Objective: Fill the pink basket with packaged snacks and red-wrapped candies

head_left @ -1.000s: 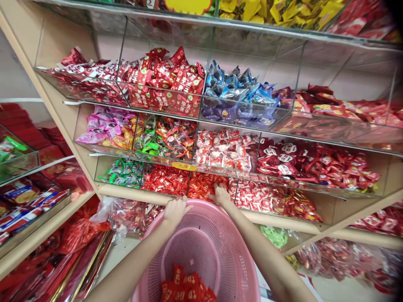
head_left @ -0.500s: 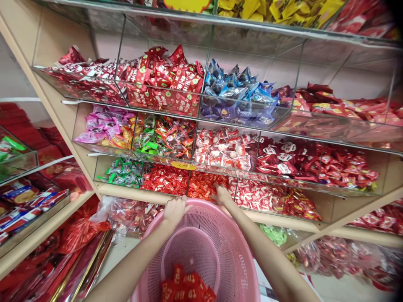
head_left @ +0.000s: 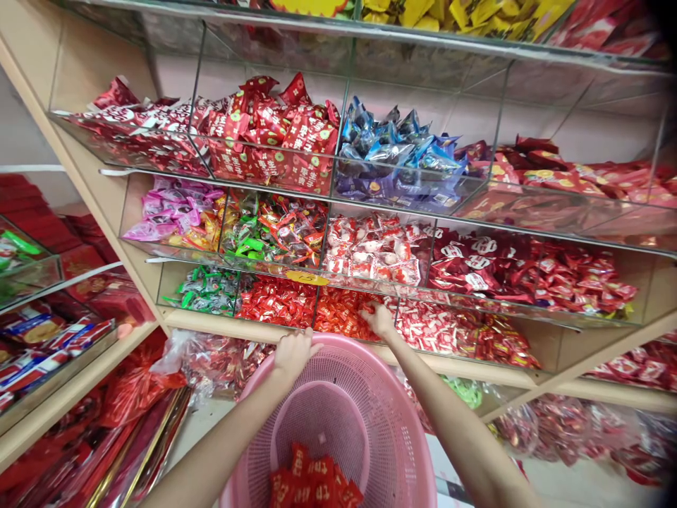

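My left hand (head_left: 295, 353) is closed over the far rim of a pink plastic basket (head_left: 417, 451), which tilts against the shelf edge. Several red packets with gold print (head_left: 317, 483) lie at the basket's near side. My right hand (head_left: 379, 319) reaches into a bottom-row bin of small red-orange wrapped candies (head_left: 338, 310). Its fingers are bent among the candies, and the fingertips are partly hidden, so I cannot see whether they grip any. Beside that bin are red candies (head_left: 278, 300) on the left and pink-and-white candies (head_left: 428, 324) on the right.
Clear dividers split the wooden shelf (head_left: 476, 374) into bins. Higher bins hold blue packets (head_left: 402, 152), red packets (head_left: 275, 134) and white-and-red candies (head_left: 373, 247). A yellow price tag (head_left: 307, 278) hangs above the bottom row. Bagged goods (head_left: 211, 360) lie under the shelf.
My right hand has moved up and slightly right, from the front edge of the red-orange candy bin farther into it. My left hand and the basket stay put.
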A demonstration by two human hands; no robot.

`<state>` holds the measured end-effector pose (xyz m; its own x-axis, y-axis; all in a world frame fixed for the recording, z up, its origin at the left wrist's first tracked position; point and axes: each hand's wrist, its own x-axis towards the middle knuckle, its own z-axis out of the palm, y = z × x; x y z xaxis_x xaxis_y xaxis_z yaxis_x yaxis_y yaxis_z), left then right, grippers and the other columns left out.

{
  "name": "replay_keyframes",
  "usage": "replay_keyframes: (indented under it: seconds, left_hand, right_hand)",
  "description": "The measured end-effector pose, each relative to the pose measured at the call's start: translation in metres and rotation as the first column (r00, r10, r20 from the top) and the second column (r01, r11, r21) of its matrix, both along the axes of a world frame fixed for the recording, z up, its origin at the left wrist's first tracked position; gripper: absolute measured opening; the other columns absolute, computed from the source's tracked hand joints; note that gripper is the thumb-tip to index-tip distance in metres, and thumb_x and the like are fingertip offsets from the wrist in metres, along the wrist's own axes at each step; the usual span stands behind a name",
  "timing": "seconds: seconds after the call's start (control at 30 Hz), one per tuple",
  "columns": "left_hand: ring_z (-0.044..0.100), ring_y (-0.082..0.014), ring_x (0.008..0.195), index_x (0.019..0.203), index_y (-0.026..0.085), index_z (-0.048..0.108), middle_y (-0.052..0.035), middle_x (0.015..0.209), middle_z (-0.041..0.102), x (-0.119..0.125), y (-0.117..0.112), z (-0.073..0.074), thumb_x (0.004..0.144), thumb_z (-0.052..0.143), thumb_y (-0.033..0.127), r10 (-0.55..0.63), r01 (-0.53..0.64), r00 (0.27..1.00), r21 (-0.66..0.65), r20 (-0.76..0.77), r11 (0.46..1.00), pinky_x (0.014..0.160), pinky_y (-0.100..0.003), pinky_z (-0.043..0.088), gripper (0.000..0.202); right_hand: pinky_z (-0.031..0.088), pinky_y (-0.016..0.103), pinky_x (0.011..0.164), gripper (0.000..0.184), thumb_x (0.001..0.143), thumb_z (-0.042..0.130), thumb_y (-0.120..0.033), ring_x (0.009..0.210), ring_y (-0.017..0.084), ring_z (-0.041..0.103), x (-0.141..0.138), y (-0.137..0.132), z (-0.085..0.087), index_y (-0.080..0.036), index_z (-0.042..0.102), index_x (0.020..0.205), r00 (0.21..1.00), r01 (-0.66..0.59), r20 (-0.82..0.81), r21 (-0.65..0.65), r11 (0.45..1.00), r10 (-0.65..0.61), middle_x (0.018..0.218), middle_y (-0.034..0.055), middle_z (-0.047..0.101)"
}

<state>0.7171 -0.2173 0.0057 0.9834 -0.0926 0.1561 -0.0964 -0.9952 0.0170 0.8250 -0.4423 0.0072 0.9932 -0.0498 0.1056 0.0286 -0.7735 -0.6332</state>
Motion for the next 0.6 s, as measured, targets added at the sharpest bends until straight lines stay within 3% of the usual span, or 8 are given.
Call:
replay_keyframes:
  seconds: [0.13, 0.33, 0.47, 0.6]
  left_hand:
    - [0.063, -0.0267, 0.075, 0.099, 0.013, 0.056, -0.0154, 0.08, 0.064, 0.0, 0.0, 0.0, 0.086, 0.02, 0.058, 0.003, -0.003, 1.0, -0.003, 0.002, 1.0, 0.058, -0.031, 0.04, 0.059]
    - [0.063, -0.0282, 0.075, 0.098, 0.014, 0.056, -0.0147, 0.081, 0.064, 0.0, 0.0, -0.001, 0.087, 0.018, 0.056, 0.0, 0.0, 1.0, 0.027, 0.022, 1.0, 0.057, -0.032, 0.042, 0.058]
    - [0.063, -0.0278, 0.076, 0.101, 0.013, 0.054, -0.0146, 0.084, 0.065, 0.0, -0.001, 0.0, 0.086, 0.029, 0.054, 0.001, -0.001, 1.0, 0.03, 0.01, 1.0, 0.058, -0.031, 0.041, 0.05]
    - [0.064, -0.0278, 0.076, 0.102, 0.014, 0.054, -0.0146, 0.083, 0.065, -0.001, 0.0, 0.002, 0.086, 0.03, 0.054, 0.009, -0.009, 1.0, 0.019, -0.009, 1.0, 0.058, -0.031, 0.041, 0.05]
  right_hand:
    - [0.051, 0.027, 0.06, 0.046, 0.077, 0.054, -0.038, 0.079, 0.02, 0.062, -0.001, 0.002, 0.008, -0.011, 0.053, 0.114, 1.0, 0.001, 0.006, 0.243, 0.97, -0.003, 0.105, 0.0117, 0.062]
    - [0.054, 0.026, 0.055, 0.047, 0.071, 0.058, -0.047, 0.08, 0.018, 0.061, -0.03, 0.013, 0.034, -0.014, 0.052, 0.104, 0.995, -0.092, 0.025, 0.523, 0.847, 0.092, 0.096, 0.0076, 0.062]
    - [0.052, 0.025, 0.051, 0.041, 0.068, 0.062, -0.051, 0.064, 0.014, 0.059, -0.082, 0.032, 0.048, -0.017, 0.056, 0.089, 0.964, -0.216, 0.003, 0.595, 0.774, 0.266, 0.075, 0.0007, 0.061]
    - [0.045, 0.02, 0.048, 0.031, 0.07, 0.064, -0.047, 0.059, 0.011, 0.055, -0.152, 0.058, 0.039, -0.018, 0.057, 0.08, 0.818, -0.387, -0.067, 0.672, 0.632, 0.572, 0.069, -0.002, 0.059]
